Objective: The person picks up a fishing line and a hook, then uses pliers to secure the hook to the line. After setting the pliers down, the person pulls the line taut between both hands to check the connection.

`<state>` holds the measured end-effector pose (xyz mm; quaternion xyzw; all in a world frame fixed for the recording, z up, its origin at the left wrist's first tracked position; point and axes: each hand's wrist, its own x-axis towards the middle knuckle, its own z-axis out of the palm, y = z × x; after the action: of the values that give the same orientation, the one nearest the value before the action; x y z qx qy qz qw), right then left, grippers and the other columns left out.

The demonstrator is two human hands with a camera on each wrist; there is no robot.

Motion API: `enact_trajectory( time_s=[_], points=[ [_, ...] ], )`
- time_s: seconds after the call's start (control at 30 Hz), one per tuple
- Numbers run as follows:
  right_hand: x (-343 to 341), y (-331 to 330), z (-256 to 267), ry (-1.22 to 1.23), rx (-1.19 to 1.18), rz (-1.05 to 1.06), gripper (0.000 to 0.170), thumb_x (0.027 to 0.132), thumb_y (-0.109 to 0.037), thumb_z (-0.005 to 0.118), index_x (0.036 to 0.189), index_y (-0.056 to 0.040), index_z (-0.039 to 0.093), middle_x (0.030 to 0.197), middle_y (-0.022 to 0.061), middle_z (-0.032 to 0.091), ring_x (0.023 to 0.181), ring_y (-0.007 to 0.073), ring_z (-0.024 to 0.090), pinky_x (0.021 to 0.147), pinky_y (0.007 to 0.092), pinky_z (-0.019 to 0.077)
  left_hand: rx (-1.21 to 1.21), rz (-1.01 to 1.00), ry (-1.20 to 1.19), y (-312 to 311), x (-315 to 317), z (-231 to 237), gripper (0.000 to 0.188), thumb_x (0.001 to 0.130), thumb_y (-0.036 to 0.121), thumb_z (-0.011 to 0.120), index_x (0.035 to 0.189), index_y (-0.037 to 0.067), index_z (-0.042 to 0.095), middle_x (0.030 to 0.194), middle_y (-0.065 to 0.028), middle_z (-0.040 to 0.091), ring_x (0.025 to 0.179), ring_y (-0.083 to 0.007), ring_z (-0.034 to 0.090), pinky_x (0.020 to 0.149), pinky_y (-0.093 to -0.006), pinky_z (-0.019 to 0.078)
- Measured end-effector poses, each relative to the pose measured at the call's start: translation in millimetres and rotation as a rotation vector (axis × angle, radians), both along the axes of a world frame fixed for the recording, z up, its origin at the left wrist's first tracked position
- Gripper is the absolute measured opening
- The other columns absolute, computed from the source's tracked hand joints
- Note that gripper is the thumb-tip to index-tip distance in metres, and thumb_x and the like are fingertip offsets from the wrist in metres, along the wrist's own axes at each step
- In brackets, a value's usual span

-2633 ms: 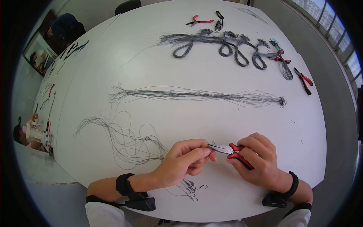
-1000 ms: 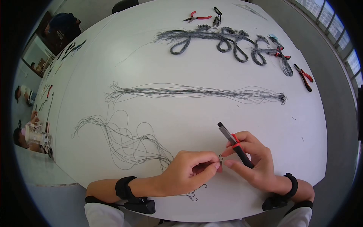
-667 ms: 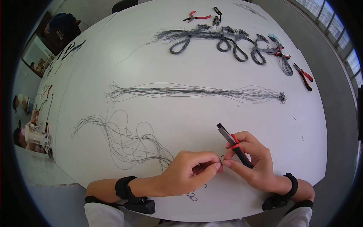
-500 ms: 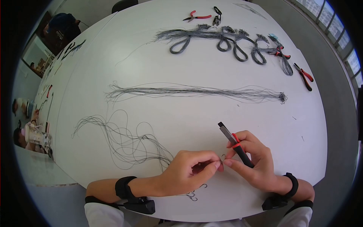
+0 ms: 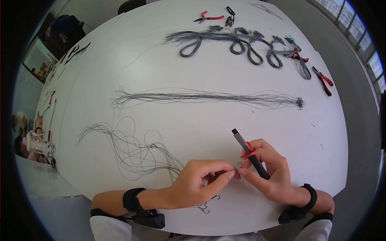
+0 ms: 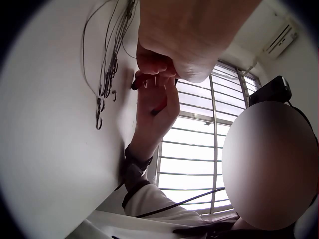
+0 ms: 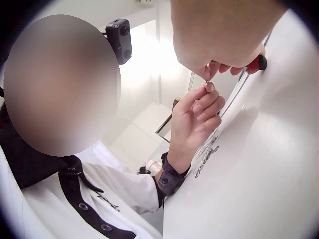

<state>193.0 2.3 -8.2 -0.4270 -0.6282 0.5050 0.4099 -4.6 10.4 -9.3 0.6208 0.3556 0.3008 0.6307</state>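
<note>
Between the fingertips of both hands is a small hook (image 5: 240,164), its curved end showing above them in the head view. My left hand (image 5: 203,182) pinches it with thumb and forefinger. The thumb and forefinger of my right hand (image 5: 267,168) meet it from the other side, while black-and-red pliers (image 5: 257,164) lie gripped in the same hand, jaws pointing up and away. Loose dark lines (image 5: 155,166) run from the left toward my left hand. Below that hand several hooks (image 5: 205,208) rest on the table; the left wrist view shows hooks (image 6: 102,102) on lines too.
A long bundle of lines (image 5: 201,97) crosses the white table (image 5: 152,74). Farther back lie looped bundles (image 5: 217,37), red-handled pliers (image 5: 211,17) and black cutters (image 5: 230,18); another pair of pliers (image 5: 323,81) is near the right edge. People sit or stand at the far left.
Earlier the pliers' tips were at my left fingertips; now they point away in my right hand, whose thumb and forefinger have come to the hook. The hook has tilted slightly rightward.
</note>
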Motion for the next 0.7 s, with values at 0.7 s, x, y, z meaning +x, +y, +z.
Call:
enact_trajectory(
  time_s=[0.7],
  points=[
    [2,5,1,-0.318,0.455,-0.138,0.014,0.065,-0.001,0.066,0.078,0.0008,0.06,0.094,0.0147,0.055,0.08,0.0269,0.054,0.068,0.033,0.0429,-0.592,0.099,-0.273,13,-8,3,0.023,0.093,0.015,0.046,0.088,-0.003,0.058,0.058,0.0055,0.04,0.049,-0.0018,0.028,0.044,-0.0195,0.0231]
  ],
)
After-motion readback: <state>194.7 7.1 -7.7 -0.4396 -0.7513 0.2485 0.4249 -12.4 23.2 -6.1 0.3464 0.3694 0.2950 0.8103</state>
